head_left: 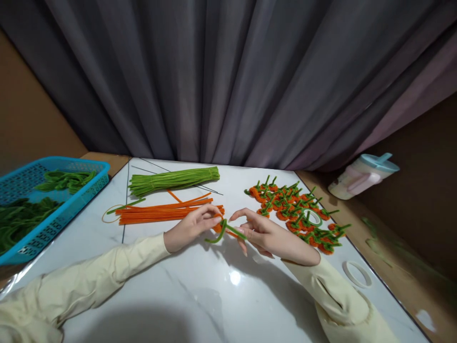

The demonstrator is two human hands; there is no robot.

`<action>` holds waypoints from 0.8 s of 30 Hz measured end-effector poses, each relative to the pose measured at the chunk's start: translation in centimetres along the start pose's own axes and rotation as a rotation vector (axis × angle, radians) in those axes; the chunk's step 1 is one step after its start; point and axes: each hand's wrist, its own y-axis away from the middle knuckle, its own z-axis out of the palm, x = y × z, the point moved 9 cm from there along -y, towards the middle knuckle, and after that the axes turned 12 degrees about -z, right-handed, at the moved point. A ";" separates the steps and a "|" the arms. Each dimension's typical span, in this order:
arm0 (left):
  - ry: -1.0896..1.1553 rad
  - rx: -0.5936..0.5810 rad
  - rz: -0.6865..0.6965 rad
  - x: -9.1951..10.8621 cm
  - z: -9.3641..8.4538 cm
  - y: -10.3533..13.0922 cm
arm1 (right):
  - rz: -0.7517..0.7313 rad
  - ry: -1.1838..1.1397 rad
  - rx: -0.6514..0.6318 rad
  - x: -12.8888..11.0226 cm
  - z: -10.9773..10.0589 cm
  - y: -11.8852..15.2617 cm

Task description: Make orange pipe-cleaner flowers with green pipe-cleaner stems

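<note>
My left hand (pixel 194 226) pinches a small curled piece of orange pipe cleaner (pixel 217 227) between thumb and fingers. A green pipe cleaner (pixel 222 232) is wound on that piece, its two loose ends sticking out down-left and to the right. Just right of it is my right hand (pixel 262 233), its fingers bent and apart. The right thumb lies close by the green end and an orange strand; whether it touches them is hard to tell. Left of my hands lies a bundle of orange pipe cleaners (pixel 153 213), with a green bundle (pixel 174 180) behind it.
Several finished orange-and-green pieces (pixel 285 202) with upright stems cover the table's right side, a tape roll (pixel 312 216) among them. A white ring (pixel 357 274) lies nearer. A blue basket (pixel 76 205) holds green pipe-cleaner shapes at left. A lidded cup (pixel 362 176) stands at far right.
</note>
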 end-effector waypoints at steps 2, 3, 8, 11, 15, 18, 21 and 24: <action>0.214 -0.027 -0.069 -1.1 -0.5 -0.7 | -0.029 0.060 0.084 0.4 -1.0 -0.4; 0.330 -0.045 -0.122 -1.8 -0.7 -1.1 | -0.043 0.109 0.137 0.7 -1.5 -0.6; 0.667 -0.095 -0.403 -5.0 -1.0 -1.9 | -0.126 0.481 0.355 2.7 -1.9 -1.4; 0.686 -0.187 -0.457 -5.3 -0.4 -1.7 | -0.188 0.659 0.379 3.7 -0.4 -1.7; 0.703 -0.277 -0.550 -5.9 0.5 -1.2 | -0.375 0.950 0.521 2.2 0.6 -1.0; 0.679 -0.336 -0.612 -6.4 1.3 -0.8 | -0.600 1.045 0.562 0.6 1.6 0.0; 0.611 -0.415 -0.693 -7.0 2.3 -0.2 | -0.773 1.076 0.523 -0.3 2.6 0.6; 0.568 -0.445 -0.742 -7.6 2.8 0.1 | -0.865 1.141 0.462 -0.8 3.6 1.0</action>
